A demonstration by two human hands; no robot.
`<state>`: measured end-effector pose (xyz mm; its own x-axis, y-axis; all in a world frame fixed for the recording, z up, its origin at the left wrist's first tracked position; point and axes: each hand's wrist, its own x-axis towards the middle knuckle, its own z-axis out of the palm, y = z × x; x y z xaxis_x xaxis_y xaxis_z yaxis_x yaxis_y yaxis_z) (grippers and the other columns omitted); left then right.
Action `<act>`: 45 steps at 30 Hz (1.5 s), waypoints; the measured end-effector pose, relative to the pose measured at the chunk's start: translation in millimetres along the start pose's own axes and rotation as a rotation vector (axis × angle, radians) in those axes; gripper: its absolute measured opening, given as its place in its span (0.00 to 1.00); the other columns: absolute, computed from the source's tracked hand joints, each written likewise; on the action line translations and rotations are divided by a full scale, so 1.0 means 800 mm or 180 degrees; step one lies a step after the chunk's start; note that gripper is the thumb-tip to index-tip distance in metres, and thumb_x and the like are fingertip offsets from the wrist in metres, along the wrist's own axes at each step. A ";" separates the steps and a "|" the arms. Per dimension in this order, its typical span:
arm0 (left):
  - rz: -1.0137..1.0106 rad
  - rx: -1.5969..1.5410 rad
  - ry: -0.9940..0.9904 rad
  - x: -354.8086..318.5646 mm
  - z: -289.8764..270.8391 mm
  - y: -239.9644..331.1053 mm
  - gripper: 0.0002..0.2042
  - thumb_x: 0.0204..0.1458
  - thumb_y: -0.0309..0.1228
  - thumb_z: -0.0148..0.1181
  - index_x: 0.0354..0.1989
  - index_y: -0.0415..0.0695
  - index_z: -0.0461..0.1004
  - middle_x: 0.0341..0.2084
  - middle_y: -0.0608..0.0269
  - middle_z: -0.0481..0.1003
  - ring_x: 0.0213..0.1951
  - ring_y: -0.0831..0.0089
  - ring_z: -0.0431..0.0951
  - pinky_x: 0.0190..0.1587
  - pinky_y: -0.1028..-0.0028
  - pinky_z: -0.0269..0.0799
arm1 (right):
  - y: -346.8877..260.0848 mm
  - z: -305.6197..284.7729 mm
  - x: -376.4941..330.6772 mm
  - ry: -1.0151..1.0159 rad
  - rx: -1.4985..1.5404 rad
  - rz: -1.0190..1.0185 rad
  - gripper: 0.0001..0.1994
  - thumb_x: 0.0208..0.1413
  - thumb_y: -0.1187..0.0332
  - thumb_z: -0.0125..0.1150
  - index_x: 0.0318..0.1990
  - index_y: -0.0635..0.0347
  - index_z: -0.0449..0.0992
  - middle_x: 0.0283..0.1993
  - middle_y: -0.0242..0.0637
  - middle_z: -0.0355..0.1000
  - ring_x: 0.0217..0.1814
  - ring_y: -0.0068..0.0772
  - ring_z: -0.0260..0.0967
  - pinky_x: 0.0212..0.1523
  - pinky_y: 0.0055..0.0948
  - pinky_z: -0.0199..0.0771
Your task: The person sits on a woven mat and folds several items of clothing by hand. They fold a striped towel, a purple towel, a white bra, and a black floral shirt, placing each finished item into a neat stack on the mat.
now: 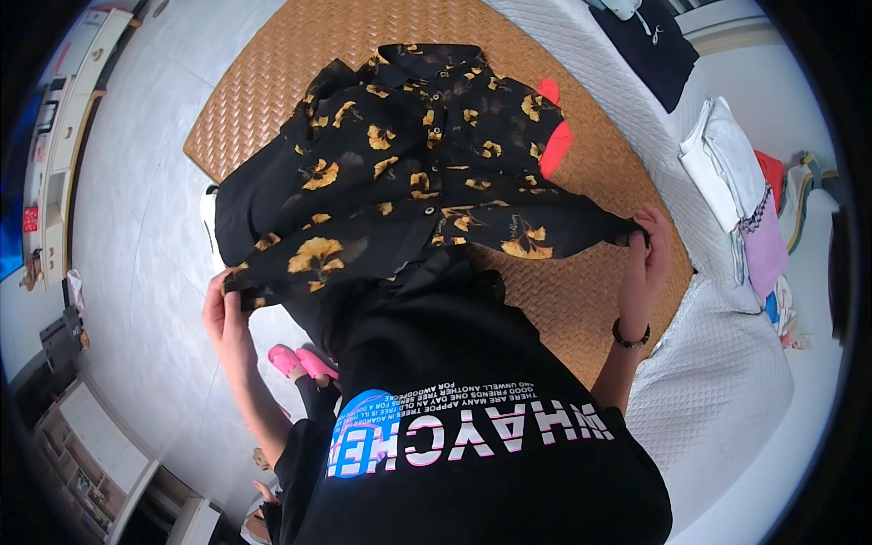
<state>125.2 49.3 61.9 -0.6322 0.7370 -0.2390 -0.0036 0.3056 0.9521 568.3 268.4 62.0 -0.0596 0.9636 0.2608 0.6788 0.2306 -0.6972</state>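
A black shirt with a yellow flower print (409, 163) lies spread on a woven straw mat (272, 82) that covers a bed. My left hand (222, 304) pinches the shirt's lower left hem corner. Gripping the lower right hem corner is my right hand (647, 250), which wears a dark bracelet. The hem is stretched between both hands, close to my body. A red hanger piece (554, 145) pokes out at the shirt's right shoulder. My black printed top fills the lower middle of the view.
A stack of folded clothes (736, 182) in white, pink and red sits on the white quilted bedding (727, 381) at right. A dark garment (654, 45) lies at the top right. Pink slippers (300, 361) show on the pale floor; white cabinets (64, 136) line the left.
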 end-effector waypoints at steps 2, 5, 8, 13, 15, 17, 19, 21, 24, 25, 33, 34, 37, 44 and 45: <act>-0.0025 0.0104 0.0094 -0.003 0.010 -0.010 0.14 0.61 0.25 0.44 0.51 0.38 0.71 0.44 0.62 0.74 0.44 0.75 0.75 0.45 0.71 0.76 | -0.002 0.006 0.000 -0.0026 -0.0445 -0.0265 0.08 0.57 0.79 0.50 0.41 0.65 0.74 0.44 0.40 0.72 0.46 0.32 0.69 0.48 0.27 0.66; -0.0123 0.0101 0.0366 -0.005 0.028 -0.013 0.13 0.61 0.23 0.44 0.51 0.39 0.72 0.40 0.65 0.72 0.41 0.77 0.76 0.41 0.74 0.78 | -0.002 0.013 -0.005 -0.0239 0.0017 0.0274 0.07 0.57 0.78 0.52 0.42 0.65 0.74 0.42 0.36 0.73 0.44 0.25 0.68 0.47 0.24 0.67; -0.0137 -0.0390 0.0557 -0.003 0.032 -0.025 0.12 0.63 0.25 0.42 0.51 0.39 0.70 0.40 0.64 0.72 0.41 0.76 0.76 0.40 0.75 0.78 | 0.011 0.030 -0.010 -0.0431 0.0881 0.0896 0.07 0.56 0.77 0.54 0.41 0.66 0.75 0.40 0.32 0.73 0.42 0.21 0.68 0.45 0.22 0.67; 0.0077 -0.1318 0.0476 0.006 0.025 -0.049 0.11 0.63 0.27 0.42 0.51 0.40 0.66 0.45 0.61 0.71 0.46 0.71 0.74 0.49 0.69 0.73 | 0.036 0.038 -0.015 -0.1272 0.1574 0.1252 0.05 0.49 0.79 0.61 0.34 0.64 0.74 0.34 0.27 0.70 0.38 0.17 0.66 0.40 0.18 0.65; 0.0020 -0.1161 0.0610 0.006 0.027 -0.051 0.11 0.63 0.27 0.41 0.51 0.40 0.67 0.46 0.61 0.70 0.46 0.72 0.73 0.50 0.71 0.72 | 0.042 0.037 -0.015 -0.1485 0.1544 0.1149 0.08 0.43 0.81 0.61 0.28 0.60 0.68 0.28 0.25 0.62 0.33 0.18 0.60 0.35 0.18 0.61; 0.0047 -0.0883 0.0724 0.008 0.032 -0.049 0.11 0.63 0.25 0.42 0.50 0.39 0.67 0.46 0.61 0.70 0.45 0.74 0.73 0.50 0.73 0.71 | 0.055 0.036 -0.015 -0.1658 0.1217 0.0918 0.10 0.41 0.80 0.61 0.28 0.59 0.65 0.27 0.25 0.60 0.31 0.18 0.58 0.33 0.18 0.59; 0.0144 -0.0484 0.0833 0.008 0.039 -0.045 0.11 0.61 0.24 0.43 0.50 0.39 0.68 0.44 0.62 0.71 0.44 0.76 0.73 0.49 0.75 0.70 | 0.062 0.038 -0.016 -0.1551 0.0796 0.0730 0.11 0.39 0.79 0.60 0.28 0.59 0.63 0.26 0.26 0.58 0.30 0.19 0.56 0.32 0.19 0.58; 0.0255 -0.0085 0.0899 0.005 0.035 -0.050 0.10 0.59 0.22 0.44 0.46 0.38 0.69 0.41 0.63 0.72 0.41 0.78 0.73 0.46 0.77 0.70 | 0.062 0.045 -0.018 -0.1170 0.0287 0.0585 0.11 0.39 0.77 0.60 0.28 0.60 0.63 0.26 0.27 0.57 0.30 0.19 0.55 0.32 0.20 0.57; 0.0227 0.0022 0.0927 0.004 0.025 -0.053 0.07 0.57 0.20 0.46 0.42 0.37 0.70 0.36 0.65 0.74 0.38 0.80 0.73 0.42 0.80 0.69 | 0.076 0.053 -0.023 -0.0589 0.0321 0.0832 0.10 0.42 0.75 0.60 0.27 0.60 0.63 0.25 0.28 0.57 0.29 0.20 0.55 0.32 0.21 0.58; 0.0198 -0.0029 0.0945 0.003 0.023 -0.054 0.07 0.56 0.19 0.47 0.40 0.37 0.70 0.34 0.66 0.74 0.37 0.81 0.72 0.40 0.81 0.68 | 0.072 0.048 -0.020 -0.0798 0.0238 0.1260 0.08 0.47 0.75 0.58 0.26 0.63 0.63 0.24 0.28 0.58 0.28 0.20 0.56 0.32 0.21 0.59; 0.0225 0.0190 0.0847 0.003 0.016 -0.062 0.07 0.59 0.25 0.46 0.36 0.37 0.71 0.31 0.69 0.73 0.33 0.84 0.70 0.37 0.82 0.68 | 0.091 0.044 -0.018 -0.0515 0.2511 0.2112 0.08 0.60 0.69 0.56 0.32 0.63 0.74 0.30 0.27 0.70 0.32 0.15 0.66 0.37 0.18 0.67; 0.0183 0.0247 0.0811 0.003 0.016 -0.062 0.07 0.60 0.26 0.46 0.36 0.37 0.71 0.31 0.69 0.73 0.33 0.84 0.70 0.38 0.82 0.68 | 0.081 0.047 -0.015 -0.0398 0.2404 0.2112 0.08 0.60 0.68 0.56 0.33 0.63 0.74 0.30 0.27 0.70 0.33 0.15 0.67 0.38 0.18 0.67; 0.0032 0.0190 0.0769 0.003 0.020 -0.064 0.10 0.61 0.27 0.45 0.38 0.35 0.72 0.31 0.68 0.73 0.33 0.83 0.71 0.38 0.82 0.68 | 0.084 0.063 -0.010 -0.0891 0.1739 0.1505 0.07 0.60 0.68 0.57 0.35 0.63 0.74 0.31 0.27 0.70 0.33 0.16 0.67 0.39 0.17 0.68; -0.0170 -0.0116 0.0841 0.003 0.035 -0.053 0.10 0.60 0.26 0.47 0.39 0.34 0.75 0.30 0.70 0.74 0.33 0.85 0.69 0.37 0.83 0.65 | 0.002 0.177 0.000 -0.1628 0.0199 -0.1069 0.19 0.45 0.62 0.69 0.43 0.60 0.75 0.43 0.38 0.74 0.46 0.37 0.71 0.45 0.34 0.70; -0.0150 -0.0014 0.0753 0.003 0.031 -0.054 0.11 0.60 0.28 0.47 0.39 0.34 0.75 0.30 0.70 0.74 0.32 0.85 0.70 0.36 0.83 0.66 | -0.007 0.192 -0.006 -0.1828 0.0001 -0.1167 0.19 0.44 0.61 0.69 0.43 0.59 0.76 0.44 0.38 0.74 0.48 0.38 0.70 0.46 0.35 0.70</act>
<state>142.9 52.4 15.3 -0.7952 0.5601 -0.2324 -0.0405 0.3333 0.9419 452.5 283.5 -38.0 -0.6649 0.7421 0.0843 0.5404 0.5560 -0.6315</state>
